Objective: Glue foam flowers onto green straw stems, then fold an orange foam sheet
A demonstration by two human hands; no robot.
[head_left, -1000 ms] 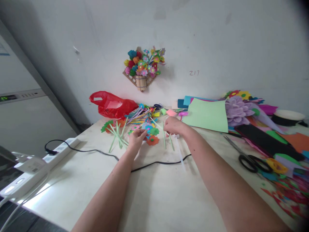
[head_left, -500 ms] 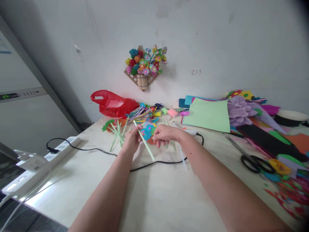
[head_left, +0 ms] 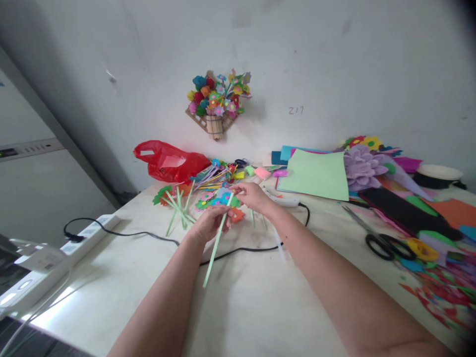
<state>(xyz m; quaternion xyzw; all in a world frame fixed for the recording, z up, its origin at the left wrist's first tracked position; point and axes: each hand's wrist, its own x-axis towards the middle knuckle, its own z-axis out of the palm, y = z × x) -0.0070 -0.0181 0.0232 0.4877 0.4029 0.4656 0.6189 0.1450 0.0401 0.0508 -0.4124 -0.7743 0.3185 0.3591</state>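
My left hand (head_left: 212, 224) is closed round a thin light green paper strip (head_left: 213, 255), which slants down toward me. At the strip's upper end, my right hand (head_left: 252, 197) has its thumb and fingers pinched together. Just behind both hands lie coloured flower cut-outs (head_left: 223, 196), blue, pink and green, partly covered by the fingers. More light green strips (head_left: 179, 208) lie loosely crossed to the left of my left hand. A white glue gun (head_left: 284, 201) rests beyond my right wrist, its black cord (head_left: 245, 249) running across the table under my arms.
Black-handled scissors (head_left: 383, 243) and colourful scraps (head_left: 435, 292) lie at the right. Behind are a red plastic bag (head_left: 174, 163), a light green sheet (head_left: 316, 173) and a dark phone (head_left: 405, 213). A power strip (head_left: 89, 240) sits on the left edge. A flower basket (head_left: 214, 126) hangs on the wall.
The strip has swung so its lower end points toward me and left. My right hand has moved up and left to the strip's upper end. The view has shifted slightly.
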